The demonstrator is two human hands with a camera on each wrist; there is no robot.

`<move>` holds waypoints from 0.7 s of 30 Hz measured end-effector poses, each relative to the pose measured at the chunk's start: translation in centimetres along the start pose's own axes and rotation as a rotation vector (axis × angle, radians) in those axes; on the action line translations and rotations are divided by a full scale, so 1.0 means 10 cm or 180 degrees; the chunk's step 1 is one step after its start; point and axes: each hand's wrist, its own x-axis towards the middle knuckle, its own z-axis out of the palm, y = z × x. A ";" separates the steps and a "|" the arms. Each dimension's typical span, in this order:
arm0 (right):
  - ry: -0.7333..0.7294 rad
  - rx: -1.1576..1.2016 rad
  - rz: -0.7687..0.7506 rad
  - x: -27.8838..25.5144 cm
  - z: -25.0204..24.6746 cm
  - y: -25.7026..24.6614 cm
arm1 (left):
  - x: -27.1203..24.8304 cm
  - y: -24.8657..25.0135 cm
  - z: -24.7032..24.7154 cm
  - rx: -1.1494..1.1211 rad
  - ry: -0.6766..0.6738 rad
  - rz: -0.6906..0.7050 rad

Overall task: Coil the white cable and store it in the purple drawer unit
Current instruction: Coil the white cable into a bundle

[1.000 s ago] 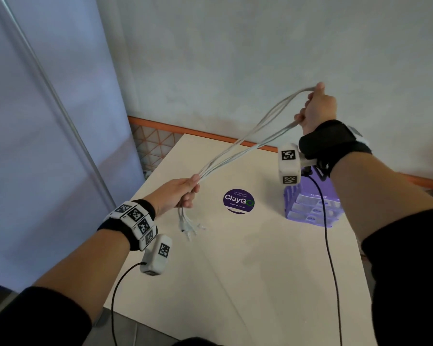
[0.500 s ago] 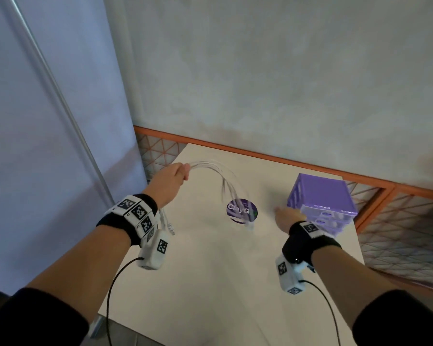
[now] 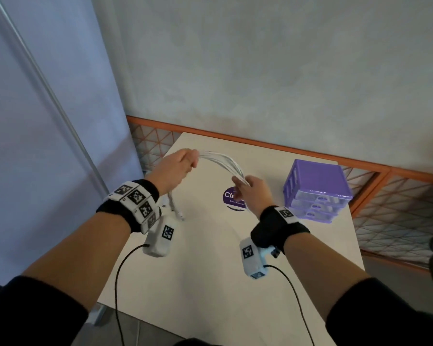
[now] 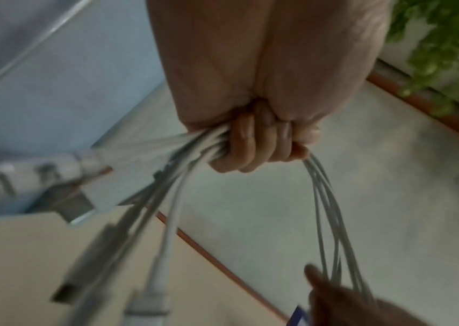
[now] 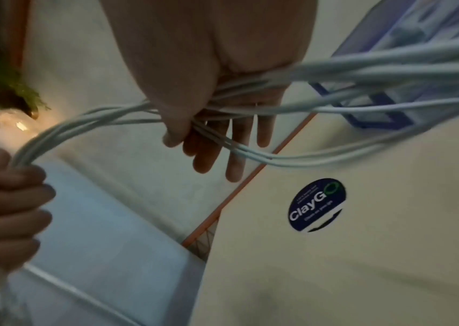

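The white cable (image 3: 223, 159) is folded into a bundle of several strands, arching above the beige table (image 3: 210, 270). My left hand (image 3: 185, 163) grips one end of the bundle in a fist (image 4: 253, 152), and the connectors (image 4: 69, 207) dangle below it. My right hand (image 3: 245, 191) holds the other end of the arch. In the right wrist view its thumb (image 5: 178, 123) pinches the strands (image 5: 97, 114) against nearly straight fingers. The purple drawer unit (image 3: 315, 176) stands on the table at the right, drawers closed, a little right of my right hand.
A round dark ClayGo sticker (image 3: 231, 199) lies on the table under my right hand. An orange mesh fence (image 3: 385, 196) runs behind and right of the table. A blue panel with a metal pole (image 3: 60, 116) stands at the left. Black sensor cords (image 3: 118, 283) hang from both wrists.
My right hand came down from high up, where it stretched the cable, passed low by the drawer unit, and now holds the loop near the left hand. The bundle has gone slack into an arch.
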 end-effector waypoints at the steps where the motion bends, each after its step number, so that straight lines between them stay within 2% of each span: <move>1: -0.0037 0.0031 0.0096 -0.02 -0.02 0.03 | -0.01 0.00 0.01 0.0033 -0.0035 0.0013; 4: 0.0101 0.0582 0.0562 -0.07 -0.02 -0.10 | -0.04 0.00 0.14 -0.0325 -0.0175 -0.0164; 7: 0.0227 0.1959 0.0777 -0.05 -0.05 -0.37 | -0.08 0.02 0.30 -0.0728 -0.0312 -0.0349; 10: 0.0114 0.3063 0.0840 -0.03 -0.12 -0.62 | -0.10 0.08 0.42 -0.0720 -0.0482 -0.0430; 16: -0.0114 0.4065 0.1007 -0.09 -0.11 -0.75 | -0.05 0.22 0.55 -0.0082 -0.0835 -0.0294; 21: -0.0065 0.4289 0.1047 -0.17 -0.11 -0.71 | 0.00 0.25 0.53 0.0251 -0.1104 -0.0281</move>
